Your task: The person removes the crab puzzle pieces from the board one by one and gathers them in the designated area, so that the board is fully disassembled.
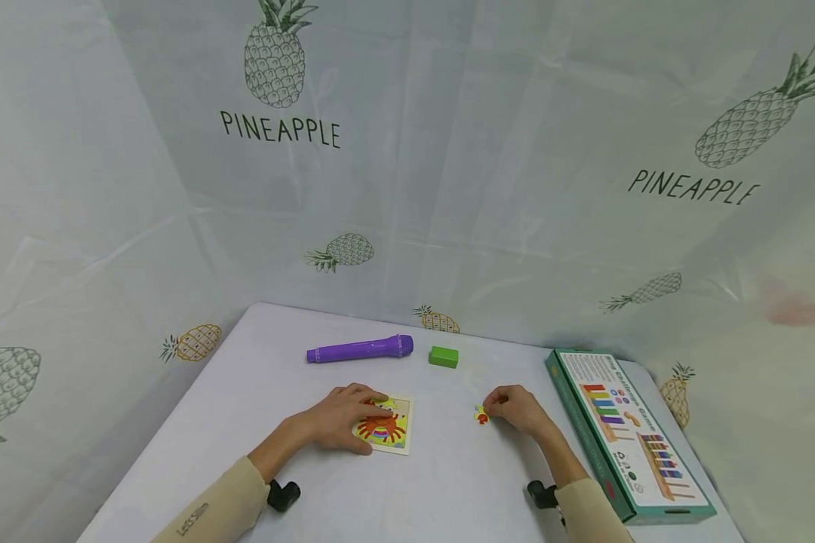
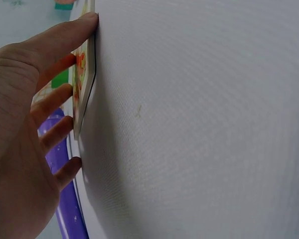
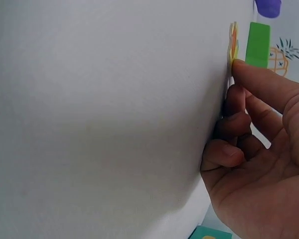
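Observation:
A small square crab puzzle [image 1: 389, 431] with a pale frame lies on the white table. My left hand [image 1: 345, 419] rests on its left side with the fingers spread. In the left wrist view, the thumb [image 2: 65, 37] touches the puzzle's edge and other fingers reach over its picture. To the right, my right hand [image 1: 519, 409] pinches a small yellow and red puzzle piece [image 1: 481, 415] by its edge, low at the tabletop. The right wrist view shows the piece [image 3: 233, 42] at the thumb tip, with the other fingers curled beneath.
A purple microphone-shaped stick [image 1: 360, 349] lies behind the puzzle, and a green block [image 1: 444, 357] beside it. At the right edge of the table is a flat game box [image 1: 628, 437]. A pineapple-print sheet [image 1: 448, 188] hangs behind the table.

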{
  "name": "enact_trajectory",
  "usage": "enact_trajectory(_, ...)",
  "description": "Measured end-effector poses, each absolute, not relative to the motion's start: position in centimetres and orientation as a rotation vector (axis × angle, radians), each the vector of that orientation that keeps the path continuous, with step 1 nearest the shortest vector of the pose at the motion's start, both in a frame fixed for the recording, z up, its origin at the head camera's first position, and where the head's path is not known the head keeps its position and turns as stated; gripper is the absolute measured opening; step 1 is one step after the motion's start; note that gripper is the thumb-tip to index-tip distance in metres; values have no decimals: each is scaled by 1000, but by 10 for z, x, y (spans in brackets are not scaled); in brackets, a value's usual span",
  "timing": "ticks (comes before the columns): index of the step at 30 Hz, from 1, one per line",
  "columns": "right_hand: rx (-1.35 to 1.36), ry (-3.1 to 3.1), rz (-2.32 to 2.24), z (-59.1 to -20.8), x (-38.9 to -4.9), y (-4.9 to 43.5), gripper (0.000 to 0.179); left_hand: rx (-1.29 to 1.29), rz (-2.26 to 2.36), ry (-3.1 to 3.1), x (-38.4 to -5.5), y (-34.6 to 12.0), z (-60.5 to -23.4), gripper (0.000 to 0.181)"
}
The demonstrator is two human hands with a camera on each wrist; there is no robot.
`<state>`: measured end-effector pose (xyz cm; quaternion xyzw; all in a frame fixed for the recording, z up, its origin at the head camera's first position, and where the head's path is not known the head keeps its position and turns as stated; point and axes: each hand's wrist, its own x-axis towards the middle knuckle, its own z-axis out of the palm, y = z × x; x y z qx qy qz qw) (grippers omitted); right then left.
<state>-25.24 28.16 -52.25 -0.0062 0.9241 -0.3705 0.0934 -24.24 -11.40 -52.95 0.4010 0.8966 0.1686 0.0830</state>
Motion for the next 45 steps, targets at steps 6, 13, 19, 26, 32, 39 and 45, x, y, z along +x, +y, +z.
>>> enact_trajectory(6, -64, 2744, -1089, -522, -252, 282, 9, 1209, 511, 2675, -243, -115, -530, 66)
enact_trajectory(13, -72, 2738, -1096, -522, -252, 283, 8, 1178, 523, 2650, -246, -118, -532, 66)
enact_trajectory(19, -66, 2726, -1106, -523, -252, 284, 6, 1160, 540, 2638, -247, -120, -533, 67)
enact_trajectory(26, -61, 2718, -1121, -523, -252, 285, 4, 1116, 574, 2617, -246, -123, -532, 68)
enact_trajectory(32, -43, 2721, -1124, -523, -251, 284, 8, 1110, 558, 2610, -246, -125, -532, 69)
enact_trajectory(39, -42, 2714, -1145, -522, -251, 284, 3, 1094, 571, 2607, -248, -127, -533, 74)
enact_trajectory(45, -38, 2704, -1190, -522, -252, 284, 4, 1072, 597, 2603, -248, -126, -532, 79)
